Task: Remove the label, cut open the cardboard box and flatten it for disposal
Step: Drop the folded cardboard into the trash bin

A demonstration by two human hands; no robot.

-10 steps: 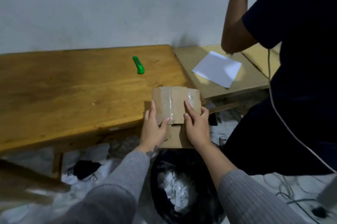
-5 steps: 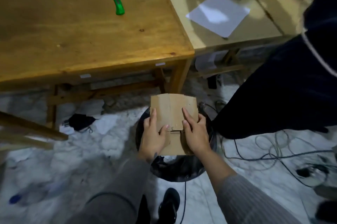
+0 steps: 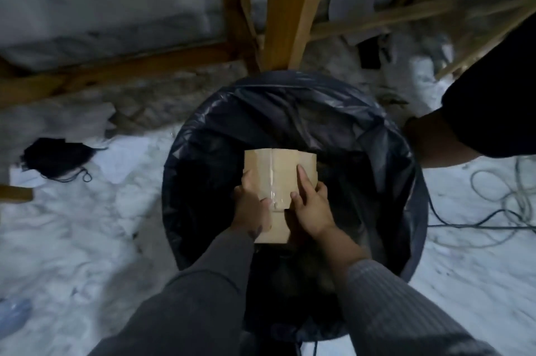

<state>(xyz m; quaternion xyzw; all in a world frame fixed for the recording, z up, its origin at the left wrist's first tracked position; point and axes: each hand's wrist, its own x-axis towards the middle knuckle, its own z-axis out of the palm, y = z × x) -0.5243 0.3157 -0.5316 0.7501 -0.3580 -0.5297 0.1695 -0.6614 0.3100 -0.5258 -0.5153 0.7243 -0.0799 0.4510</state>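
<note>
The flattened brown cardboard box (image 3: 278, 173), folded and with a strip of clear tape down its middle, is held over the mouth of a bin lined with a black bag (image 3: 385, 152). My left hand (image 3: 251, 202) grips its left edge, thumb on top. My right hand (image 3: 311, 205) holds the right side, with the forefinger stretched flat along the cardboard. Both sleeves are grey. The lower end of the cardboard lies between my wrists. The inside of the bin is dark.
Wooden table legs (image 3: 287, 7) and crossbars stand just behind the bin. Another person's dark-clothed leg (image 3: 493, 112) is at the right. Cables (image 3: 499, 205) loop on the pale floor to the right. A black object (image 3: 55, 157) and papers lie at the left.
My view has tilted down and closed in: the table top and green cutter have left the frame. Both hands carried the folded cardboard from the table edge down over the bin.
</note>
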